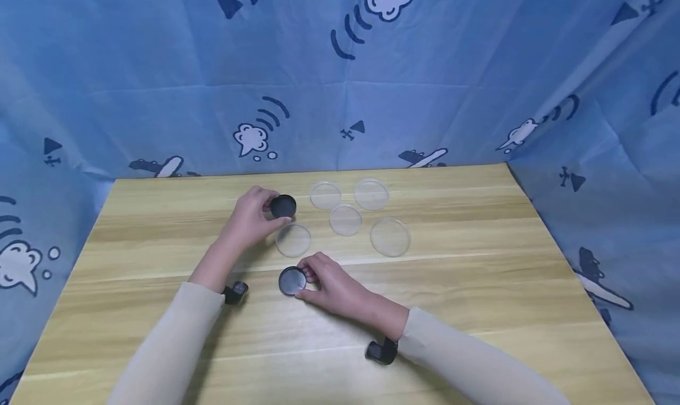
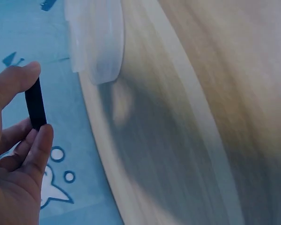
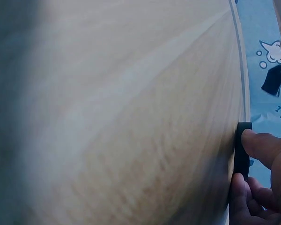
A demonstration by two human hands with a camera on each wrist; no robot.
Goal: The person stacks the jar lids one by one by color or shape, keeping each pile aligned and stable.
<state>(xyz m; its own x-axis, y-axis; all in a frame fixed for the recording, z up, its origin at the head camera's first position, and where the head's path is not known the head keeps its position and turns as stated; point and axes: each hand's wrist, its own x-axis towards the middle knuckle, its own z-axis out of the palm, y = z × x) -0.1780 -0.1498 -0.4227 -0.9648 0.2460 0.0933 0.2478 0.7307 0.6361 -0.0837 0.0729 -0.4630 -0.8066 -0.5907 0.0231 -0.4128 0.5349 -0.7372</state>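
My left hand (image 1: 254, 213) pinches a shallow, round black lid (image 1: 283, 206) by its edge, between thumb and fingers. This lid (image 2: 36, 105) appears edge-on in the left wrist view, a thin black strip held clear of the wooden table. A second round black lid (image 1: 292, 281), its raised rim surrounding a greyish inside, sits in the grip of my right hand (image 1: 337, 287), nearer the front. The right wrist view shows that lid (image 3: 242, 150) edge-on too, close over the tabletop. Just below the left hand's lid lies a clear round dish (image 1: 293, 240).
More clear round dishes stand in a loose group mid-table: a back-left dish (image 1: 326, 195), a back-right dish (image 1: 372, 194), a middle dish (image 1: 346, 220) and a right dish (image 1: 390, 237). Behind the wooden table (image 1: 478, 275) hangs a patterned blue curtain (image 1: 319, 110).
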